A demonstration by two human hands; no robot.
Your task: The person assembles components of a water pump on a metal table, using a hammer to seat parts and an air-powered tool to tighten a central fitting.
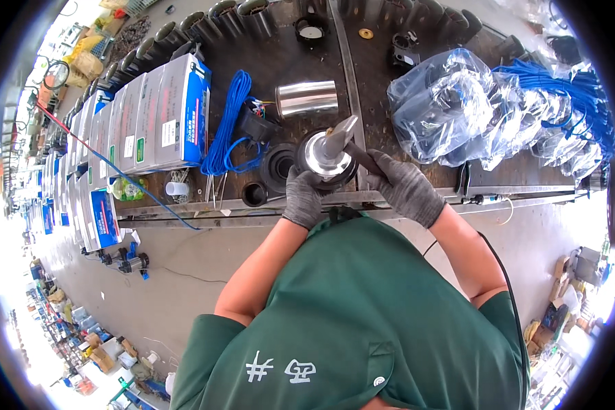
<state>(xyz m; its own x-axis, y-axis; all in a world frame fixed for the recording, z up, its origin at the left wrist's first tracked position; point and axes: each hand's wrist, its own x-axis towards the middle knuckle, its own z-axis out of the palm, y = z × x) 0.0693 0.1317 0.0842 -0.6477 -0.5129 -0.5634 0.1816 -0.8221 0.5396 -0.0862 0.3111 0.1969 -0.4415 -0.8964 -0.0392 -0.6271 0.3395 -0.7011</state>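
The dark worktop (pixel 287 58), split by a metal seam (pixel 349 65), stands over a grey floor (pixel 184 294). Closed boxes (pixel 171 116) line its left; clear bags (pixel 444 102) crowd the right, their contents blurred. Near the front edge, just left of the seam, sits a metal part (pixel 316 156). The left hand (pixel 303 198) curls against its side; the right hand (pixel 406 190) is closed round a hammer (pixel 339 139), its head over the part. Dark surface shows between seam and bags.

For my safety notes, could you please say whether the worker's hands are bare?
No, grey gloves cover both the left hand and the right hand.
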